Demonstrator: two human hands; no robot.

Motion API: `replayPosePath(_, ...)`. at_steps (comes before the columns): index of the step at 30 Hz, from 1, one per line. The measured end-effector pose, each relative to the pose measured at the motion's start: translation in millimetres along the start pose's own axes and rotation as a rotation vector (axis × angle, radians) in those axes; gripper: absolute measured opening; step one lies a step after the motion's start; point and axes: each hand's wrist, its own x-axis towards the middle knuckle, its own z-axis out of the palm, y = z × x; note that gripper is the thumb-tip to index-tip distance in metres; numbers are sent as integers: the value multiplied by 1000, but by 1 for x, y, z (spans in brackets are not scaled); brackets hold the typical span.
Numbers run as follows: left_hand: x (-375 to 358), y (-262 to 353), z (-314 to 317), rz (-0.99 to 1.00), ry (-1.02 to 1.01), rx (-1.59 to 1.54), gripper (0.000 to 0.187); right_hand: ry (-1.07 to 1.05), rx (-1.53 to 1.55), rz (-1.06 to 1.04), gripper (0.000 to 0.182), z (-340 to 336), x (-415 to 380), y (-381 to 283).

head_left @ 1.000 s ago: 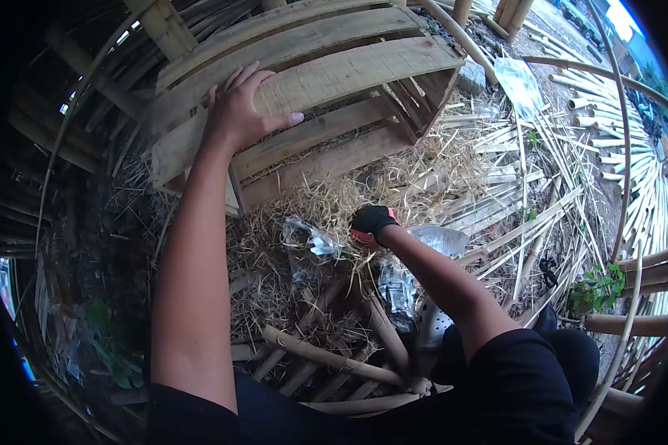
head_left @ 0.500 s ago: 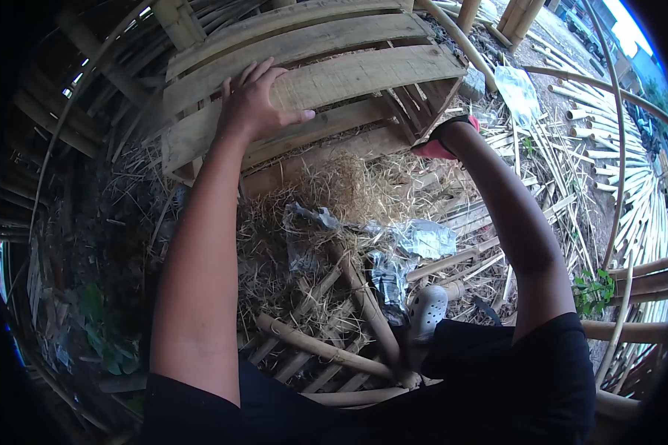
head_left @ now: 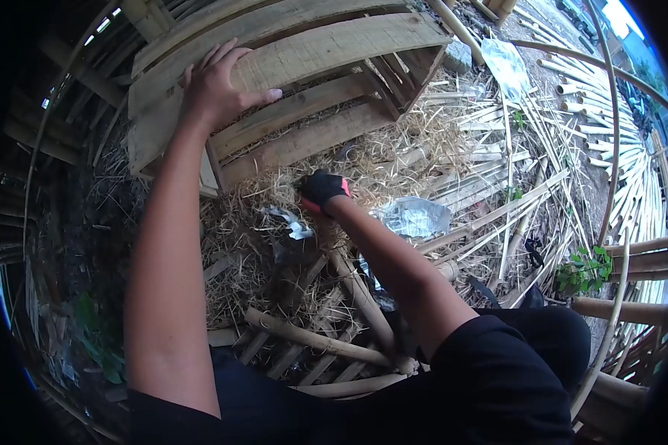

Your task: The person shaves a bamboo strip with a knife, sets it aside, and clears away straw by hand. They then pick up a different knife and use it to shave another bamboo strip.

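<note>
My left hand (head_left: 217, 87) lies bare on a slat of the wooden crate (head_left: 334, 48), its fingers over the slat's top side and the thumb along the lower edge. The crate rests tilted, with its open side toward me. In a black and red glove, my right hand (head_left: 323, 190) is down in the dry straw (head_left: 416, 141) in front of the crate. Its fingers are curled and partly hidden, so what they hold, if anything, cannot be made out. Crumpled silvery plastic (head_left: 416, 217) lies just right of the glove.
Bamboo poles (head_left: 315, 341) cross in front of my body. Split bamboo strips (head_left: 527, 200) cover the ground at the right, near a green plant (head_left: 585, 271). A clear plastic sheet (head_left: 505, 68) lies beyond the crate's right end. Cut bamboo poles (head_left: 608, 130) are heaped farther right.
My right hand has left the crate's right end and moved left and down into the straw. My left hand stays on the slat. The view has shifted, and the shoe is no longer visible.
</note>
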Motion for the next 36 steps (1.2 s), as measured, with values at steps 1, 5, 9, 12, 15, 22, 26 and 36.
replayPosePath(1,1,1,0,-11,-6,3,90,16,7,-34,36,14,-1,-14)
replayPosePath(5,3,-1,2,-35,-16,-20,92,-168,-86,-161,35,2,-37,-47)
replayPosePath(9,0,1,-2,-54,-20,-30,95,-99,-25,-219,50,17,-63,-50)
replayPosePath(12,-3,7,-5,-82,-25,-34,95,-81,128,-248,59,2,-58,-36)
replayPosePath(15,-5,11,-6,-87,-7,-30,93,-81,48,-98,72,-77,-74,-32)
replayPosePath(22,-5,10,-3,-91,1,-22,94,430,93,290,55,-179,-86,13)
replayPosePath(26,-6,12,-3,-96,7,4,96,581,80,86,43,-126,-24,50)
replayPosePath(36,-6,7,2,-81,15,-1,96,311,-89,-38,43,-12,50,90)
